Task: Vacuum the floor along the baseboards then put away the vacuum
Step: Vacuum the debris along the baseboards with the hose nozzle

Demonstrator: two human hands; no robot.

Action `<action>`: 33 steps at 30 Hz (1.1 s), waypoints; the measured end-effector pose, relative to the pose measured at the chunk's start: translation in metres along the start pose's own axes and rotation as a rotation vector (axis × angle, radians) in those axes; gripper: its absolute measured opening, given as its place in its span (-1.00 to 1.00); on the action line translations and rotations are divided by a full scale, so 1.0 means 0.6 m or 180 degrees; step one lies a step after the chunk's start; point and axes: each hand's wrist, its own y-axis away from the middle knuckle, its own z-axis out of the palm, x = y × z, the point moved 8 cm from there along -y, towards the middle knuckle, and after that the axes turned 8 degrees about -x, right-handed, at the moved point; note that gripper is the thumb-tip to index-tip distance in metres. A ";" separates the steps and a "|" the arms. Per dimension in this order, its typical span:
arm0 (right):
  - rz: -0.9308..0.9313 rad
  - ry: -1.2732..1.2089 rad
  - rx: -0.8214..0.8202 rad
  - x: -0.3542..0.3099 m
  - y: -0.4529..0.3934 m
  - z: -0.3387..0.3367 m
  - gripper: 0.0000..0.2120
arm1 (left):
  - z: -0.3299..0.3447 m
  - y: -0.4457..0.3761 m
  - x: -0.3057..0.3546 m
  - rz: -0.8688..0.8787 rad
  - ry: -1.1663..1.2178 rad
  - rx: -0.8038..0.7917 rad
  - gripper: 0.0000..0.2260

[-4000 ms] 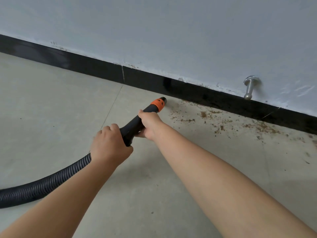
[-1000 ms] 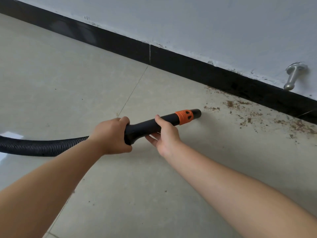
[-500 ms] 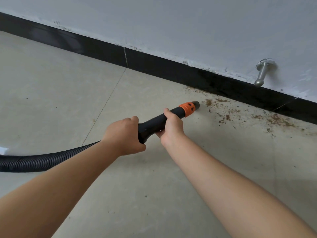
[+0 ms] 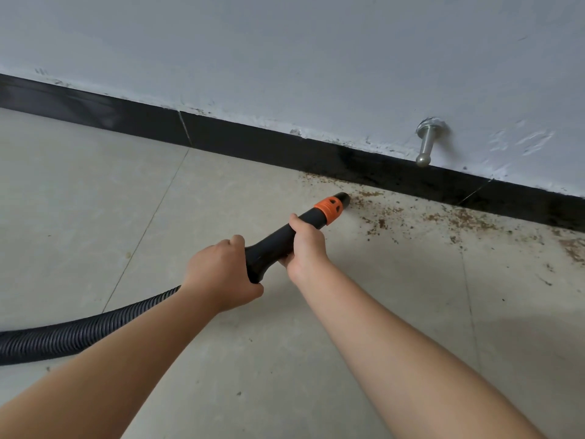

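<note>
You have the black plastic vacuum nozzle with orange collar (image 4: 316, 215) tilted toward the black baseboard (image 4: 316, 150), its tip at scattered brown debris (image 4: 411, 217).

I can read no text, label, brand or number anywhere here, not even on the orange collar (image 4: 329, 211) at about one o'clock from my hands.

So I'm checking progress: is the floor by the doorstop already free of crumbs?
No, brown crumbs lie scattered along the baseboard below the doorstop.
</note>
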 end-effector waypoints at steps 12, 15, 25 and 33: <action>-0.0093 0.0032 0.0084 -0.036 -0.021 -0.027 -0.51 | -0.001 -0.014 0.044 0.0054 0.0143 0.0066 -0.68; -0.0090 0.0262 -0.0061 -0.020 -0.013 0.009 -0.49 | -0.004 0.004 0.007 -0.0132 0.0343 0.0326 -0.68; 0.0182 0.0348 -0.0405 0.074 0.001 0.123 -0.50 | -0.009 0.064 -0.129 -0.0654 0.0541 0.0430 -0.69; 0.0301 0.0071 -0.0164 0.106 0.004 0.096 -0.51 | -0.004 0.060 -0.130 -0.0360 0.0091 0.0119 -0.66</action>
